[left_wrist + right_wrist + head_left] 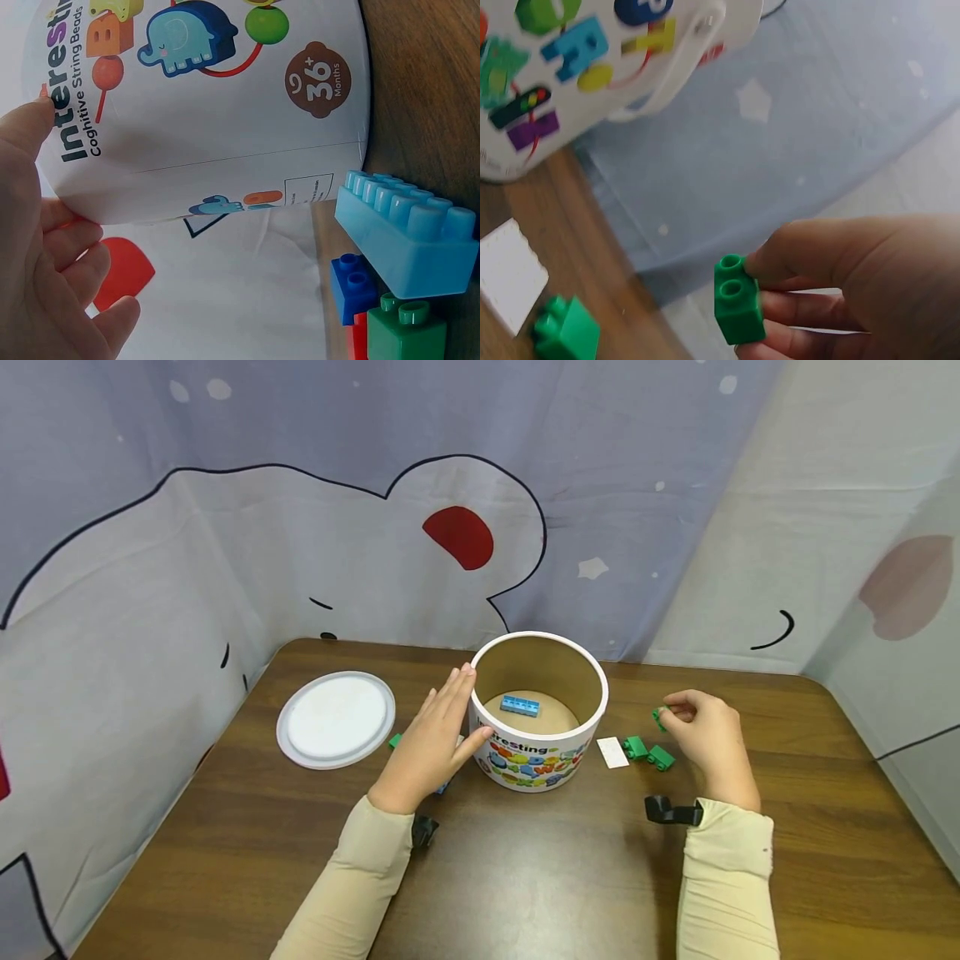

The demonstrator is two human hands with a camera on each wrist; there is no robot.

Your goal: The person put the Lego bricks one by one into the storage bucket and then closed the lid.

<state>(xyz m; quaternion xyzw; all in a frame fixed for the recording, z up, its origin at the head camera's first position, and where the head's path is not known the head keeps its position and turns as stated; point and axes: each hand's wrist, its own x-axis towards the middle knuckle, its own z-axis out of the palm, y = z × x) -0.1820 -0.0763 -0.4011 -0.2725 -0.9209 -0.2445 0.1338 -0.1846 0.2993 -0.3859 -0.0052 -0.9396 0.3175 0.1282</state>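
A small, smooth green brick (739,309) with two round studs is pinched between the thumb and fingertips of the right hand (708,739), above the right side of the wood-grained table (555,877). The curved, printed wall of a white tub (536,764), set near the table's far edge, is touched by the left hand (427,735), its fingers extended and nothing gripped. A studded blue block (520,705) is contained inside. Towards the far left corner, a flat, round white lid (337,718) is laid.
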